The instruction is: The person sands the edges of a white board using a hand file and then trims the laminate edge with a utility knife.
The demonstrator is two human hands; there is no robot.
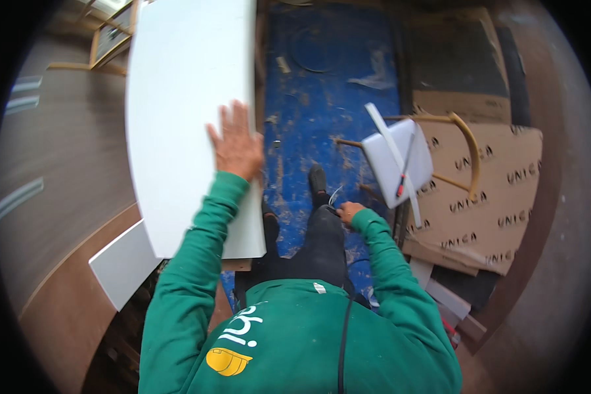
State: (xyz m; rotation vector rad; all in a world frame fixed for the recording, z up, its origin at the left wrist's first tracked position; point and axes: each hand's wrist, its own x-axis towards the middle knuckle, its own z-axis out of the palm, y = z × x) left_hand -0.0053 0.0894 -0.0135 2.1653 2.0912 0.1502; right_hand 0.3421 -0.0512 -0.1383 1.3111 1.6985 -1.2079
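My left hand (236, 144) lies with fingers spread on a long white board (177, 111), at its right edge. My right hand (349, 213) is low beside my right thigh, fingers curled round or against something dark that I cannot make out, with a thin pale loop just above it. To the right, a chair with a white seat (381, 157) and wooden frame (471, 157) carries a narrow white strip (382, 125) and a long thin tool with a red handle (400, 186).
A scuffed blue mat (322, 105) lies underfoot. Printed cardboard sheets (499, 223) and dark panels (459, 52) are at right. A small white panel (121, 262) sits below the long board, a wooden frame (111, 39) at upper left, and metal strips (20, 197) at far left.
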